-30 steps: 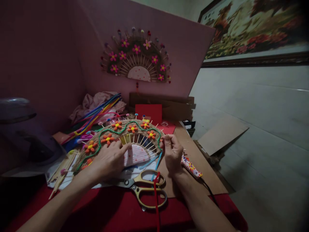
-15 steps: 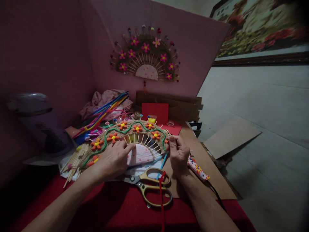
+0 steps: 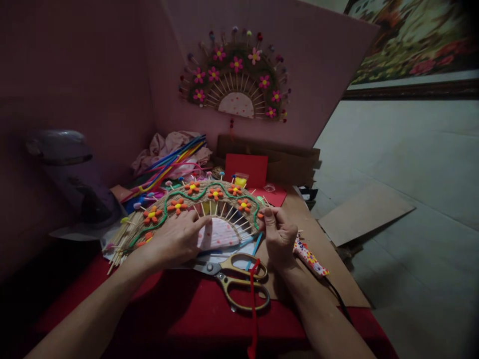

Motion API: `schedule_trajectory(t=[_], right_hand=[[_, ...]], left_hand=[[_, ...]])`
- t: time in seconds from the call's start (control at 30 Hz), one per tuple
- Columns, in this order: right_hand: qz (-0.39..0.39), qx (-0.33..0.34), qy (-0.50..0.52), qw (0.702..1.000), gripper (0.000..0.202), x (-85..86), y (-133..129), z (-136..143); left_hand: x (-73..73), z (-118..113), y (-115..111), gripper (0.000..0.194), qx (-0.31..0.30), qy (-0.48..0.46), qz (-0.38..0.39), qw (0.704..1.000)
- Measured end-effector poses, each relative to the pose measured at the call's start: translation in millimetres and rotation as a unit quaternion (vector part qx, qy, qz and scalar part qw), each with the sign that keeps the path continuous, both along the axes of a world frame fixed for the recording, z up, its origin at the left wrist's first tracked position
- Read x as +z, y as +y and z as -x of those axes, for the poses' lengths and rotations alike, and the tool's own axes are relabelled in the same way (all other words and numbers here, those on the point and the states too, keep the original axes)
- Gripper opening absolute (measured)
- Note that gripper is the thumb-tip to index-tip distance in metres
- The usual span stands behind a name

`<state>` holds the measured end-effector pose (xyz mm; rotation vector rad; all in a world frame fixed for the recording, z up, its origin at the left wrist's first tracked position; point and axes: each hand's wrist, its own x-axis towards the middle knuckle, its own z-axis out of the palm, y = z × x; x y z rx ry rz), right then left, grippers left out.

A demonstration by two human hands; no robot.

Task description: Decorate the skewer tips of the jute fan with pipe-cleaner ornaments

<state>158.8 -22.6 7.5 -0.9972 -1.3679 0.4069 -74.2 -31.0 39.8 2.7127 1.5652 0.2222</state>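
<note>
A half-round craft fan of sticks and twine stands tilted in front of me, carrying orange flowers with yellow centres and a wavy green pipe-cleaner line. My left hand lies over its lower left part, fingers stretched out and thumb tip on the white dotted half-circle. At the fan's right end my right hand is closed in a pinch, beside a bit of orange flower; the fingertips hide part of what they grip. Below the fan lie gold-handled scissors, with a red ribbon across the handles.
A glue gun wrapped in flowered cloth lies right on cardboard, its cord trailing forward. Coloured pipe cleaners and red card are behind. A pink-flowered fan hangs on the back board. Red cloth covers the table.
The whole view has shifted slightly, so things appear a little further right and higher. Both hands keep nearly the same places on the fan.
</note>
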Motion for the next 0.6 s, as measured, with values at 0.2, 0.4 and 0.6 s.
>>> schedule_trajectory(t=[0.2,0.4,0.6], right_hand=[[-0.003,0.009,-0.034,0.999,0.021,2.3,-2,1],[-0.003,0.050,-0.028,0.998,0.020,-2.5,-5,5],[0.023,0.119,-0.035,0.992,0.018,10.5,-2,-1]], left_hand=[[-9.2,0,2,0.044,0.005,-0.029,-0.018,0.999],[-13.0,-2,8,0.029,0.047,-0.050,-0.092,0.993],[-16.2,-16,6,0.015,-0.037,-0.128,-0.135,0.982]])
